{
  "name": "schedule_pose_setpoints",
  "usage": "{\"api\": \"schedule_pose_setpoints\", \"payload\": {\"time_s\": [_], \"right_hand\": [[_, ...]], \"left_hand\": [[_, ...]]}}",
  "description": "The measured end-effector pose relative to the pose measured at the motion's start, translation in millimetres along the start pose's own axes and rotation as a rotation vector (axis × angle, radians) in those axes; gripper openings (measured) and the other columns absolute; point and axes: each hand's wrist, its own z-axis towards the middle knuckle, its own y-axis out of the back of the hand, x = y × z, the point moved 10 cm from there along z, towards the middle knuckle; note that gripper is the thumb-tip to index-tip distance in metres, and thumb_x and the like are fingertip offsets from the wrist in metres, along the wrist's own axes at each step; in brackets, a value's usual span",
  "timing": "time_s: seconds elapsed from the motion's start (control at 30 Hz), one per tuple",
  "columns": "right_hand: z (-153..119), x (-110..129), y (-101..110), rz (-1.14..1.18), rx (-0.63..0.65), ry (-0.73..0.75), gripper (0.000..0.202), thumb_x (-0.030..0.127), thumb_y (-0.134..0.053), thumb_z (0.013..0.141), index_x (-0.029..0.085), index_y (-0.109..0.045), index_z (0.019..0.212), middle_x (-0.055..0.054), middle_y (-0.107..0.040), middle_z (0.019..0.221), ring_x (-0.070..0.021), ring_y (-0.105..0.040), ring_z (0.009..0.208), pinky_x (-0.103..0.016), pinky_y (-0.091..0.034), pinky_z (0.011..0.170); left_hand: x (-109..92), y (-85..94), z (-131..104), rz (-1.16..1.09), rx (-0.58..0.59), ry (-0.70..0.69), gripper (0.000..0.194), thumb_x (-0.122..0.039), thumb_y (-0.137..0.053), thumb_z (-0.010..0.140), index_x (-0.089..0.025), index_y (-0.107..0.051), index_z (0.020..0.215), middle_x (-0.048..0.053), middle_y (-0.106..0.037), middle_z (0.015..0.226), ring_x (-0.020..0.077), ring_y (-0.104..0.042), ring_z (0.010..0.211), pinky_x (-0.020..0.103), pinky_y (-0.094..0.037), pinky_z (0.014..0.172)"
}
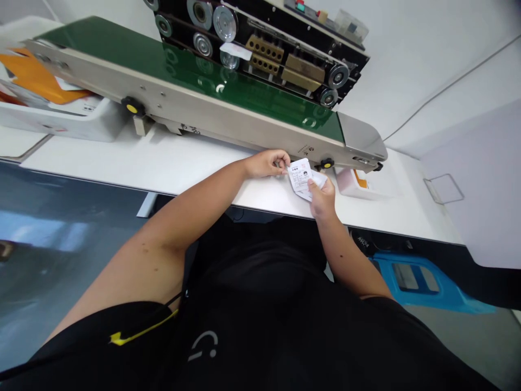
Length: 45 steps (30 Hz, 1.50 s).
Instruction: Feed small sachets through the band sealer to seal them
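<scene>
Several small white printed packets (300,176) are fanned out in my right hand (323,199), the thumb pressed on their front. My left hand (268,164) is beside their upper left corner, its fingers curled together; whether it pinches a packet edge is too small to tell. Both hands are above the white table (195,163), in front of the conveyor. Another white packet (236,51) sits upright at the rollers of the sealing machine (285,60), over the green belt (134,54).
A white bin (109,117) with orange and white packets stands at the left under the conveyor. A smaller white bin (350,184) with something orange is right of my hands. Black knobs (326,163) jut from the conveyor's front. A blue stool (439,285) is below the table.
</scene>
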Motion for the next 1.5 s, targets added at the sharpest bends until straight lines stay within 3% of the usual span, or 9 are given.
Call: {"api": "schedule_pose_setpoints", "payload": {"time_s": [0.4,0.47,0.57,0.8,0.93,1.0,1.1,1.23,1.5], "right_hand": [[-6,5,-2,0.071,-0.018,-0.019,0.051,0.045,-0.09,0.071,0.023,-0.063,0.109,-0.002,-0.077,0.099,-0.0188,-0.075,0.085,-0.04,-0.067,0.079],[-6,4,-6,0.039,0.018,-0.02,0.052,0.047,-0.091,0.07,0.023,-0.063,0.108,-0.002,-0.077,0.097,-0.0186,-0.075,0.084,-0.039,-0.066,0.079],[-6,3,-10,-0.024,0.062,-0.019,0.054,0.049,-0.091,0.07,0.022,-0.062,0.107,-0.001,-0.076,0.094,-0.0177,-0.074,0.081,-0.035,-0.065,0.076],[0,7,-4,0.014,0.014,0.006,0.055,0.059,-0.082,0.079,0.026,-0.056,0.114,-0.003,-0.076,0.097,-0.0205,-0.076,0.085,-0.039,-0.066,0.076],[-2,10,-8,0.018,0.024,-0.01,0.056,0.059,-0.082,0.078,0.027,-0.053,0.115,-0.004,-0.077,0.102,-0.0237,-0.079,0.093,-0.041,-0.067,0.077],[-4,11,-7,0.012,0.007,-0.021,0.056,0.058,-0.082,0.078,0.027,-0.054,0.114,-0.004,-0.077,0.101,-0.0238,-0.079,0.091,-0.041,-0.067,0.075],[-5,10,-9,-0.029,0.004,-0.035,0.052,0.055,-0.084,0.077,0.024,-0.058,0.109,-0.003,-0.077,0.096,-0.0219,-0.077,0.085,-0.038,-0.066,0.073],[-6,13,-14,-0.101,0.048,0.004,0.046,0.05,-0.088,0.074,0.021,-0.064,0.102,-0.003,-0.077,0.095,-0.0185,-0.073,0.082,-0.034,-0.063,0.077],[-11,17,-30,-0.294,0.204,0.063,0.041,0.048,-0.085,0.077,0.022,-0.069,0.103,0.002,-0.074,0.087,-0.017,-0.068,0.079,-0.03,-0.058,0.074]], "left_hand": [[1,-9.5,-6,0.019,0.021,0.066,0.049,-0.021,-0.074,0.09,-0.024,-0.05,0.133,0.002,-0.071,0.088,0.0098,-0.059,0.059,0.022,-0.043,0.054],[-2,-9.2,-7,0.044,0.02,0.076,0.038,-0.023,-0.073,0.092,-0.021,-0.057,0.127,0.003,-0.072,0.088,0.0091,-0.057,0.057,0.022,-0.042,0.053],[-4,-9.9,-8,0.084,0.052,0.098,0.014,-0.029,-0.068,0.096,-0.015,-0.064,0.095,0.003,-0.069,0.077,0.0076,-0.054,0.053,0.021,-0.038,0.051],[1,-2.0,-6,0.021,0.078,0.124,0.034,-0.038,-0.076,0.091,-0.017,-0.058,0.072,0.003,-0.063,0.062,0.0082,-0.051,0.049,0.022,-0.034,0.05],[6,2.6,-4,0.046,0.026,0.147,0.025,-0.034,-0.075,0.091,-0.017,-0.061,0.078,0.001,-0.061,0.061,0.0092,-0.051,0.05,0.023,-0.034,0.052],[7,7.2,-4,0.135,-0.042,0.155,0.015,-0.029,-0.074,0.09,-0.017,-0.066,0.092,0.0,-0.063,0.064,0.0107,-0.054,0.053,0.024,-0.036,0.054],[-4,14.1,-5,0.438,-0.153,0.11,0.027,-0.028,-0.077,0.085,-0.019,-0.072,0.11,-0.002,-0.063,0.064,0.0123,-0.055,0.057,0.025,-0.036,0.058],[-27,12.2,-12,0.679,-0.245,-0.014,0.025,-0.03,-0.071,0.087,-0.019,-0.079,0.107,-0.002,-0.061,0.062,0.0131,-0.053,0.061,0.026,-0.035,0.062],[-25,-20.3,-10,0.37,0.0,-0.087,0.022,-0.03,-0.068,0.086,-0.014,-0.079,0.096,0.001,-0.069,0.073,0.0105,-0.056,0.065,0.023,-0.038,0.063]]}}
